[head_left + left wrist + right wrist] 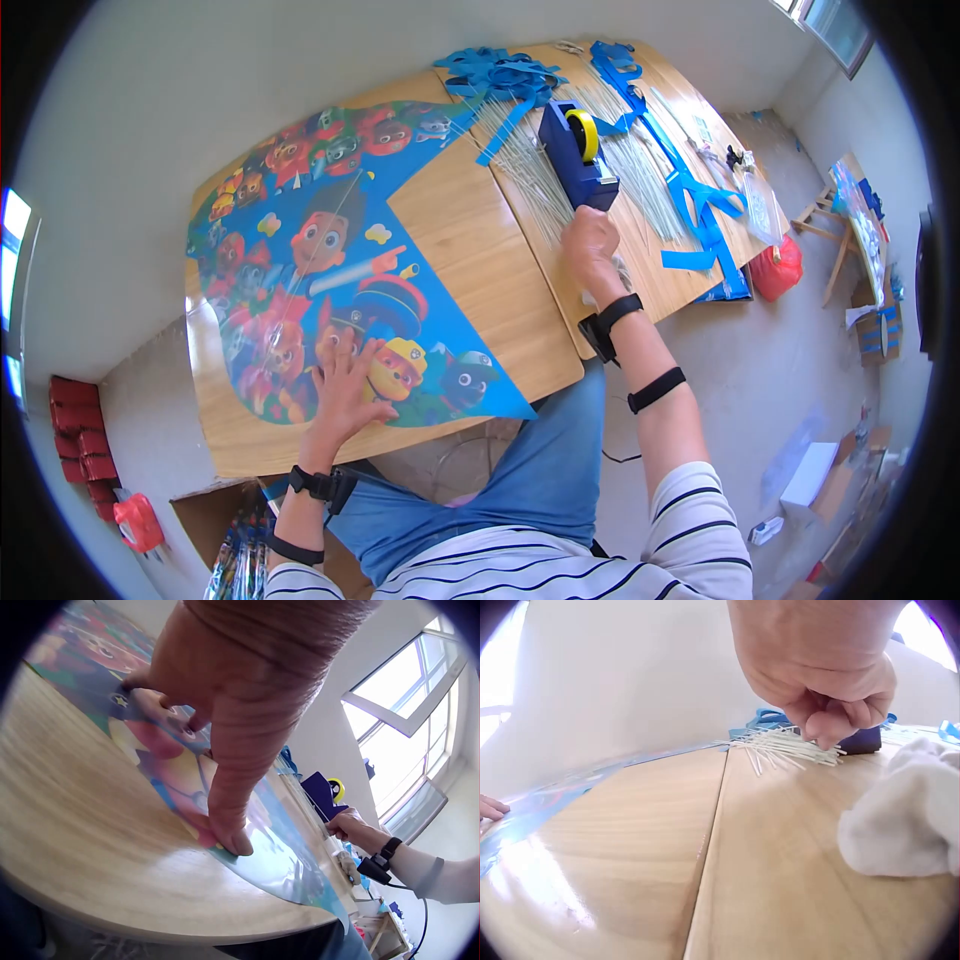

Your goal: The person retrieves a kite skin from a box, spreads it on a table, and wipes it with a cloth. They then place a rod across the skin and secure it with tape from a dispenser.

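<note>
A large blue printed plastic sheet (340, 240) with cartoon pups lies across the left of the wooden table (470, 260). My left hand (350, 390) rests on its near edge, fingers spread; the thumb (236, 836) presses the sheet's border in the left wrist view. At the table's middle stands a dark blue tape dispenser (575, 160) with a yellow core. My right hand (590, 245) is at its cutting end, thumb and curled fingers (832, 727) pinched together at the tape. The strip is hidden by the fingers.
Thin white sticks (515, 165) lie on both sides of the dispenser. Blue ribbons (500, 75) are heaped at the back, and more ribbon (690, 200) trails down the right. White cloth (907, 810) lies near my right wrist. Off the table's right edge sits a red bag (777, 268).
</note>
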The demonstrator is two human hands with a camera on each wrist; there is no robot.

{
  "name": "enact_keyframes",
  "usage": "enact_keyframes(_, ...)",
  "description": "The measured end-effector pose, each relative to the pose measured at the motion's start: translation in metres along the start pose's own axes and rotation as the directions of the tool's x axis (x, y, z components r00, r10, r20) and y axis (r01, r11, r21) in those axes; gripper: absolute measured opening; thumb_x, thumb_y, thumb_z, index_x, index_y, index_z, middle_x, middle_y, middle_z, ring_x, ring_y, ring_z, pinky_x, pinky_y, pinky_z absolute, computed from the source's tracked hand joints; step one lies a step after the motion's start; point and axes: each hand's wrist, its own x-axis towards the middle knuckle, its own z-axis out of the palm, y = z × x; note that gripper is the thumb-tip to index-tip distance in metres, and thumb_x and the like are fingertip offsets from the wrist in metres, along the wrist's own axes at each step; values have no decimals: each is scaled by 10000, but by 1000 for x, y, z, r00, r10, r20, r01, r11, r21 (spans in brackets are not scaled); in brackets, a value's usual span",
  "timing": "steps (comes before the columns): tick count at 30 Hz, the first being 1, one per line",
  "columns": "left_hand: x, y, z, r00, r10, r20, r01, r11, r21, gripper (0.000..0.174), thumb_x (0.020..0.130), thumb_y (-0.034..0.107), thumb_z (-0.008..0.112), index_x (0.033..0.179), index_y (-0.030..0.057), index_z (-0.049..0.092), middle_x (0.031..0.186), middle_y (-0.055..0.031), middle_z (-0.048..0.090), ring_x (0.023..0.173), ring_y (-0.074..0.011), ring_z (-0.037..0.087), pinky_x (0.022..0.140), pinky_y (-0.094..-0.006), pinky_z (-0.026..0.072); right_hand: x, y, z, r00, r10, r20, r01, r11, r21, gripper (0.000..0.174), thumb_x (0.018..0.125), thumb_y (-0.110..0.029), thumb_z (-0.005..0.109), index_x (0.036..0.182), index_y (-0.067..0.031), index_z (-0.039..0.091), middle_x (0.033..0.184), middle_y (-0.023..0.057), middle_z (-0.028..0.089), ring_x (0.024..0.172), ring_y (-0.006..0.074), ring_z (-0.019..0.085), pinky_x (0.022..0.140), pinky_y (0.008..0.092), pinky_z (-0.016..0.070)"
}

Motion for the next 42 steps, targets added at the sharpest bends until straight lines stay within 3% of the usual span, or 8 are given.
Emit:
enact_keyframes(7,1,0,1,1000,7,0,-7,1000,20,1155,535,429,898,1537,221,363,1657,-125,134,1521,-415,37,1121,-703,146,-25,42,-9,976,-19,-216,94,934,344,149,811,-132,621,785,-45,739,795,155,723,736,247,698,605,347,518)
enact_keyframes(13,2,-1,5,999,32,-28,-31,999,38,1159,532,410,901,1537,219,359,1649,-123,156,1518,-417,52,1111,-706,167,-86,72,-25,988,94,124,-153,450,880,136,847,-70,612,767,21,673,635,99,629,597,157,612,554,316,460)
enact_keyframes(16,3,-10,14,995,70,-71,-68,997,30,1171,514,412,905,1535,242,358,1647,-118,160,1516,-420,61,1088,-748,184,-131,65,-46,977,69,199,-210,416,885,127,856,-65,628,779,32,657,615,66,589,570,122,564,546,311,452)
enact_keyframes(19,0,-11,14,996,57,-70,-56,998,22,1172,509,418,904,1534,254,360,1647,-114,161,1516,-420,62,1078,-768,192,-183,43,-51,990,-14,142,-115,506,855,130,861,-77,629,796,29,666,614,57,598,562,116,554,538,315,444)
enact_keyframes(25,-1,-10,11,997,51,-50,-49,998,35,1173,510,424,901,1536,254,359,1647,-108,164,1516,-413,70,1080,-763,196,-241,-6,-44,961,-182,211,-118,419,900,152,878,-78,652,767,25,665,601,25,583,584,84,549,537,276,423)
enact_keyframes(32,8,-18,7,999,23,-42,-19,996,90,1169,494,432,907,1520,223,386,1641,-98,172,1499,-417,119,1075,-726,247,-253,-11,-16,932,-222,288,-79,649,757,205,896,-135,652,764,21,677,572,93,591,539,148,575,528,324,438)
enact_keyframes(40,66,-1,-11,886,268,-379,-343,928,-147,477,780,160,742,1220,36,607,1208,-153,617,1139,-325,576,971,-414,459,-252,-13,-24,933,-282,226,66,749,660,205,884,-133,643,737,8,670,541,93,567,533,166,594,519,356,439)
enact_keyframes(42,78,17,-17,896,228,-381,-325,922,-212,368,809,92,699,1160,16,622,1111,-148,645,1037,-294,623,907,-379,493,-254,-13,-28,909,-334,250,-5,589,808,214,903,-146,635,765,15,664,587,157,593,507,262,586,503,398,451)
